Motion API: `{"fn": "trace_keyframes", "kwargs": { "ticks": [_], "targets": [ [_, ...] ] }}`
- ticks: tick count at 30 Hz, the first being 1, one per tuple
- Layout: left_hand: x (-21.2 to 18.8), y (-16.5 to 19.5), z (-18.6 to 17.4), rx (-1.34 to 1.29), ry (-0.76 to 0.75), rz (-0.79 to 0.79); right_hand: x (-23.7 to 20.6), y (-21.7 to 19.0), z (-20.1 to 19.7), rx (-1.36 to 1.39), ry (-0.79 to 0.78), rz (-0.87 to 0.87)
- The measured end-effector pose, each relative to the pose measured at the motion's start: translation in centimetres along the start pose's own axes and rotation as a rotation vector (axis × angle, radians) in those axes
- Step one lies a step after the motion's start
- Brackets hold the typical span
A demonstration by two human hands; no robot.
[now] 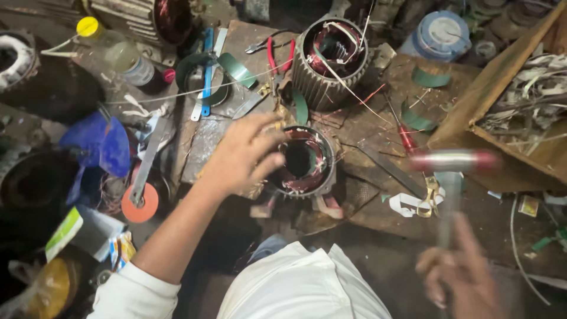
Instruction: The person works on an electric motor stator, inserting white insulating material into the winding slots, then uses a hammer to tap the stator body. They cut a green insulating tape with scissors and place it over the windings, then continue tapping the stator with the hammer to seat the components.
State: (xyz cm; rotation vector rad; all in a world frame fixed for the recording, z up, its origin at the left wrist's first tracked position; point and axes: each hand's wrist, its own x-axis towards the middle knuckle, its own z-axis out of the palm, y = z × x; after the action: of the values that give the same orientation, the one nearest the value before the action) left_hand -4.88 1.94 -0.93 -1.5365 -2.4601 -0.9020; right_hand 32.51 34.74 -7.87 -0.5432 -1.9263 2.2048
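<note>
A small motor stator (304, 160) with copper windings lies on the cluttered bench, its bore facing up. My left hand (247, 155) rests against its left rim, fingers curled around the edge. My right hand (458, 269) grips the handle of a mallet (453, 162), whose head with red ends is blurred in the air to the right of the stator. A larger finned stator (332, 59) with loose wire ends stands behind it.
Red-handled pliers (277, 56), green insulation strips (236, 68), a blue tool (207, 71) and a yellow-capped bottle (121, 50) lie at the back. A wooden box (508, 112) of scraps stands at right. A red screwdriver (406, 139) lies beside it.
</note>
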Motion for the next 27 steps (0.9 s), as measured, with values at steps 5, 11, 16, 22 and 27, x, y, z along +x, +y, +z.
{"fn": "trace_keyframes", "kwargs": {
  "ticks": [5,11,16,22,27],
  "targets": [
    [-1.2,-2.4,2.1,-0.104,-0.114,0.002,2.6,-4.8,6.8,-0.152,0.126,0.648],
    [-2.9,-4.0,6.4,-0.537,-0.069,-0.182,5.8,-5.6,14.9,-0.368,0.341,0.381],
    [-4.0,-5.1,7.7,-0.57,-0.024,-0.136,4.2,-5.4,15.9,-0.234,0.135,0.608],
    [-3.6,-5.0,7.6,-0.6,-0.03,-0.127,3.5,-3.6,18.3,-0.074,0.433,0.204],
    [-3.4,-5.1,7.5,-0.611,-0.035,-0.139,3.1,-0.6,19.9,-0.076,0.189,0.722]
  ]
}}
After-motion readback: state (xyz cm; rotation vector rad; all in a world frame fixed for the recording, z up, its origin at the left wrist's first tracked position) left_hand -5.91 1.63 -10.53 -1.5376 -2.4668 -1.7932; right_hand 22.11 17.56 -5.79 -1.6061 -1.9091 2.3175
